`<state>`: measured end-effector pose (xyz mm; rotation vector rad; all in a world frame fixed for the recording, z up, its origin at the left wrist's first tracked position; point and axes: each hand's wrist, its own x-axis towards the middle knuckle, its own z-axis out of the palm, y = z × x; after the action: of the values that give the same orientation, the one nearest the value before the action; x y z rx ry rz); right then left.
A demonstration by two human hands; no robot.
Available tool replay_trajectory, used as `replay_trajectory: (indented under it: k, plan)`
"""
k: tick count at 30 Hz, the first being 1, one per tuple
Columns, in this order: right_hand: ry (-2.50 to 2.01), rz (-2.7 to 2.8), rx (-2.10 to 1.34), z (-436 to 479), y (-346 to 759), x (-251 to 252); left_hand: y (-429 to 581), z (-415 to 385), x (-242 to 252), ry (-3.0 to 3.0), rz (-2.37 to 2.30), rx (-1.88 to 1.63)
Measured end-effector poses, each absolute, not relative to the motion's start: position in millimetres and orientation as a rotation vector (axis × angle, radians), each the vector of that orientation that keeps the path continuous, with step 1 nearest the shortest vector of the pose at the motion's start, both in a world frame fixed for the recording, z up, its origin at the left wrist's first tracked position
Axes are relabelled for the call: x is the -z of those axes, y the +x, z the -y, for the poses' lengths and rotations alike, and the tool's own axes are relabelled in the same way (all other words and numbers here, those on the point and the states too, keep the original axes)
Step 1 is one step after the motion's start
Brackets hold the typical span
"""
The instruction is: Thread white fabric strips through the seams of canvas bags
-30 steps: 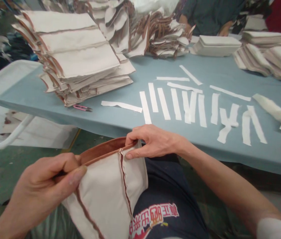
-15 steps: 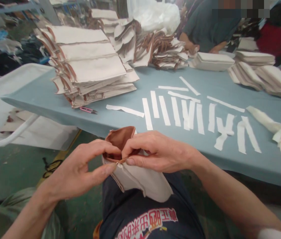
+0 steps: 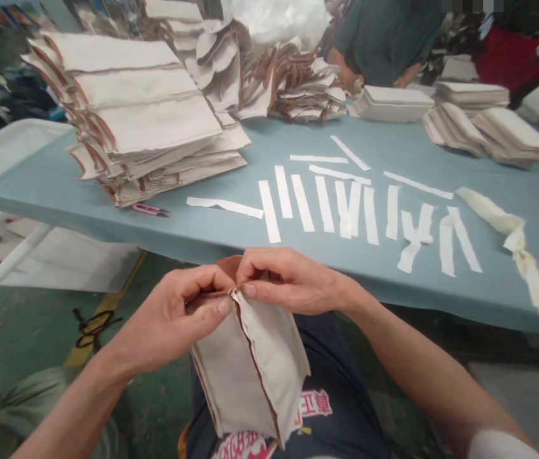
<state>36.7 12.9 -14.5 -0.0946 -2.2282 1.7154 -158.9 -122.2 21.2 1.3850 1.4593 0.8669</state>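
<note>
A cream fabric pouch [image 3: 236, 376] with a brown lining hangs between my hands over my lap, its open rim at the top. A seam with a brown edge runs down its near side. My left hand [image 3: 193, 306] pinches the rim just left of that seam, thumb outside and fingers inside. Close beside it, my right hand [image 3: 279, 280] pinches the rim on the right of the seam. The fingertips of both hands nearly meet at the seam's top. Fingers hide most of the lining.
A blue-grey table [image 3: 231, 236] stands ahead, bearing white strips [image 3: 302, 203], pink thread snips [image 3: 150, 210] and a tall stack of sewn cream pieces [image 3: 145, 108]. More piles [image 3: 391, 103] lie farther back near another person [image 3: 384, 44]. A white bin [image 3: 59, 255] is at left.
The pouch has tipped so its seamed side now faces me and hangs lower, with less lining showing. My hands have drawn closer together on the rim. The view has shifted slightly.
</note>
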Motion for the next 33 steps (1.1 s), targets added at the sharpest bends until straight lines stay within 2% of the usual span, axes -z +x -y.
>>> replay_trajectory:
  k: [5,9,26,33]
  plan:
    - [-0.114,2.165,-1.794,-14,38,20,-152,115,-17,1.353,-1.483,-0.904]
    - [-0.118,2.201,-1.713,-14,40,20,-150,109,-12,1.355,-1.509,-0.939]
    - [-0.193,2.528,-0.915,-2,42,6,-157,121,-18,1.558,-1.665,-0.816]
    - [-0.343,2.699,-0.596,8,31,3,-162,125,-6,1.486,-1.667,-0.83]
